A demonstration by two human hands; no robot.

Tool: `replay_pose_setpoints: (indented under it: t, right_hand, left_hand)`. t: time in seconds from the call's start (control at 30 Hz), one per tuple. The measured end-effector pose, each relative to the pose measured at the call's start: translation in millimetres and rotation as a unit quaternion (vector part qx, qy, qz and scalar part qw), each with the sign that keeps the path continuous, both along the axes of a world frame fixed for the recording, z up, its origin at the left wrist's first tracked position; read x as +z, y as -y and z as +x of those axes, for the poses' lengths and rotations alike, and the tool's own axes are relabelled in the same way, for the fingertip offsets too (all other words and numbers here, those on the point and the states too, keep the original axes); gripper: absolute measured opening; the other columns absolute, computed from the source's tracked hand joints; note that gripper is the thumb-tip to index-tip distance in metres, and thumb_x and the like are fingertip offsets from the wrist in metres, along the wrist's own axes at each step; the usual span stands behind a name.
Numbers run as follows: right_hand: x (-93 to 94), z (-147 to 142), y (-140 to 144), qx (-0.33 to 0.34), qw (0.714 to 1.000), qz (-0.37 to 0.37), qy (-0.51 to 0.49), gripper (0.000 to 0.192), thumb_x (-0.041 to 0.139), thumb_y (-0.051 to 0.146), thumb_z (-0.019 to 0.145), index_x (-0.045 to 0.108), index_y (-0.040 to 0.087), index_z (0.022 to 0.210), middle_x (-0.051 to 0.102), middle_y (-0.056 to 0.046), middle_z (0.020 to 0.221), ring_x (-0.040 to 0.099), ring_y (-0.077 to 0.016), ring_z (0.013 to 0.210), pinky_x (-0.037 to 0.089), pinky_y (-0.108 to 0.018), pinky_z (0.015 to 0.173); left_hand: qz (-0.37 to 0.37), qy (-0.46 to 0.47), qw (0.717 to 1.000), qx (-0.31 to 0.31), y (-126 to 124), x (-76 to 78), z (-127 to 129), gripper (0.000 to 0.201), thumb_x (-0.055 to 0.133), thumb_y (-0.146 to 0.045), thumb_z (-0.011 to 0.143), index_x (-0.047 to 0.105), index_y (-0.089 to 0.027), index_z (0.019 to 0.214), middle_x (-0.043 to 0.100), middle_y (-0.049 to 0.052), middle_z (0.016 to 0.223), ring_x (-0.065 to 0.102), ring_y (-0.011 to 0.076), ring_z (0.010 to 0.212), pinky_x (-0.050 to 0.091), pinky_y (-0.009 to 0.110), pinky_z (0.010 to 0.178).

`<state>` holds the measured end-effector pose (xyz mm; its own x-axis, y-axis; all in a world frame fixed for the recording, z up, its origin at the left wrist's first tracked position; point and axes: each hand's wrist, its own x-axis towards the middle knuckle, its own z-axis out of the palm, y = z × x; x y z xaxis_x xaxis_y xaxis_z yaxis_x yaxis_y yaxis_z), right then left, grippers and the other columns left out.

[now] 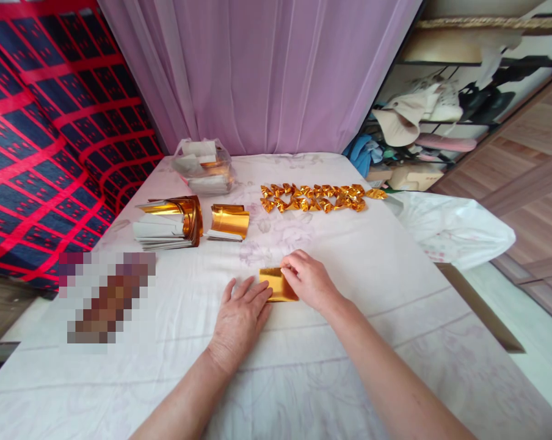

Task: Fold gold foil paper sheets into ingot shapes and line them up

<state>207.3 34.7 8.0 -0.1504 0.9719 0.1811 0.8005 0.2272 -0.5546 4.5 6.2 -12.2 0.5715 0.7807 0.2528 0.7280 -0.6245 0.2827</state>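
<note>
I see the foil [278,289] on the worktop [372,263]; my left hand [240,310] lies flat, fingers spread, touching the foil's left side, while my right hand [309,280] pinches its upper edge.

Left hand [240,315] palm down, fingers [243,286] slightly spread; right hand [310,280] curled, pinching.

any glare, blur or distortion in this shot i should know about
Head view: highlights shine on the rectangular gold foil sheet at the person's left hand; same head view: the pleated purple curtain widens upward, likely wide-angle distortion; head view again: a blocky pixelated patch obscures the white floral tablecloth's left side.
</note>
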Motion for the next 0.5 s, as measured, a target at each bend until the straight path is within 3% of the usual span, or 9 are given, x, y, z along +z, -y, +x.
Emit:
replay_pose_setpoints:
  t: [0.13, 0.5]
  right_hand:
    - [-9.1, -7.5, 15.9, 0.027, 0.999, -0.032, -0.001, 0.014, 0.056, 0.009, 0.084, 0.061, 0.022, 0.081, 0.062, 0.000, 0.084, 0.058, -0.0136, 0.078, 0.041, -0.024, 0.073]
    - [-29.6, -7.2, 23.5, 0.045, 0.998, 0.031, -0.027, 0.013, 0.066, 0.010, 0.080, 0.063, 0.020, 0.073, 0.058, 0.001, 0.079, 0.055, -0.0118, 0.074, 0.040, -0.023, 0.067]
  left_hand:
    - [-0.025, 0.010, 1.000, 0.005, -1.8, -0.4, -0.4, 0.030, 0.051, -0.027, 0.094, 0.064, -0.026, 0.121, 0.066, 0.003, 0.127, 0.052, 0.0286, 0.125, 0.034, 0.055, 0.107]
    - [-0.064, 0.047, 0.996, 0.041, -8.8, 2.5, 3.7, 0.027, 0.049, -0.029, 0.095, 0.072, -0.030, 0.108, 0.070, -0.001, 0.121, 0.054, 0.0263, 0.120, 0.036, 0.048, 0.103]
